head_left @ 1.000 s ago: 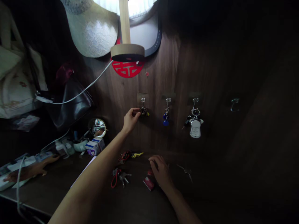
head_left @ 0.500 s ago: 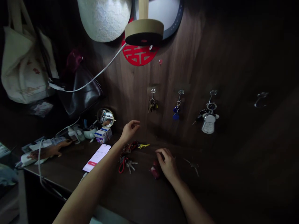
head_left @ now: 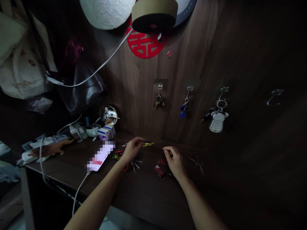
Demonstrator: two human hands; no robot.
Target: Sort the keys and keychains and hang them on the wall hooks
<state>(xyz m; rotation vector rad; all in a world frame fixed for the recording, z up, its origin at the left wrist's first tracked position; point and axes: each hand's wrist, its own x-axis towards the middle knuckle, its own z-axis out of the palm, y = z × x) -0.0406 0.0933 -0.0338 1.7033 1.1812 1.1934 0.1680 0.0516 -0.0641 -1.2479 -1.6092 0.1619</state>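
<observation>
Metal keys point(head_left: 134, 165) on dark wood shelf point(head_left: 144, 191), under left hand point(head_left: 130, 150).

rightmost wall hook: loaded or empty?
Empty. The rightmost hook shows bare metal with nothing hanging from it, while the other three hooks carry keys, e.g. the white fob.

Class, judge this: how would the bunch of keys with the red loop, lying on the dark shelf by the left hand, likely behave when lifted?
The key bunch would probably dangle and splay loosely, since its keys fan out separately. The red loop looks soft, likely floppy. Being flat metal, it seems unlikely to roll.
</observation>
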